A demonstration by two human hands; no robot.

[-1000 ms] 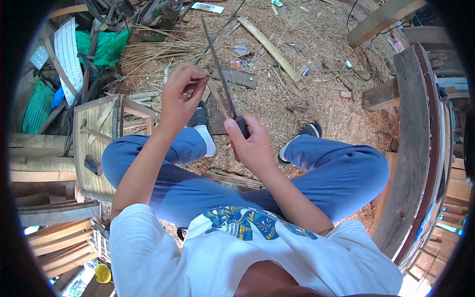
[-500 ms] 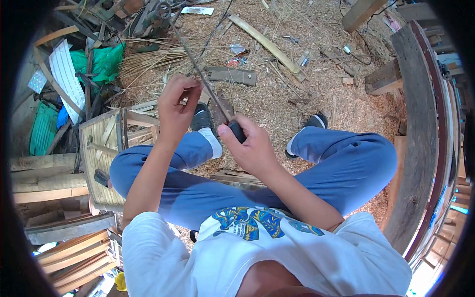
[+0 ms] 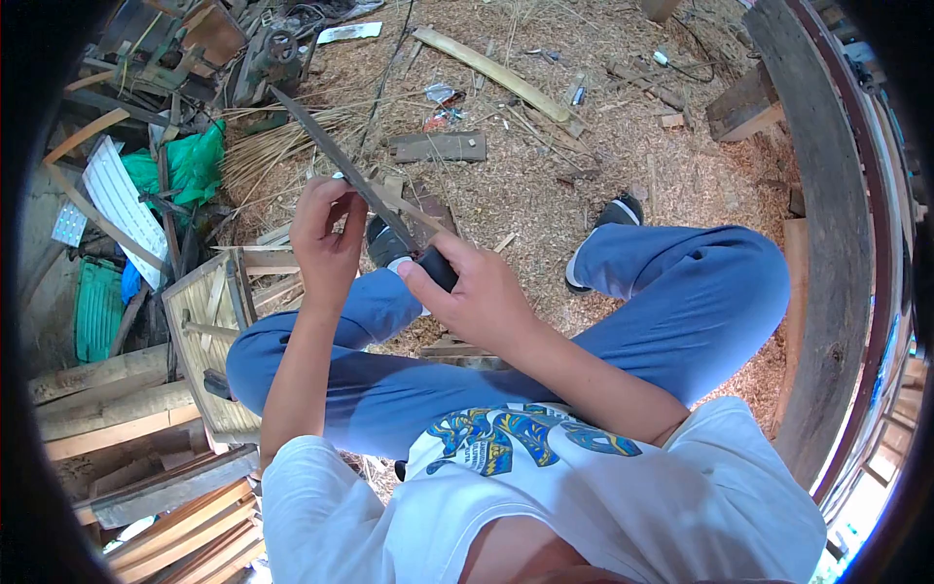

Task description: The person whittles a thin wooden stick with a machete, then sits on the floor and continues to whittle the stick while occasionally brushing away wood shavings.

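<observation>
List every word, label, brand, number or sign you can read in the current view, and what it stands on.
None can be read with certainty.
Lettering within the blue and yellow shirt print: too small and blurred to quote.
Pale strip on the ground: any marking is too small to make out.
Knife's black grip: no readable brand.

Black handle (image 3: 437,270) partly hidden within the grasping right hand (image 3: 484,300)
</observation>
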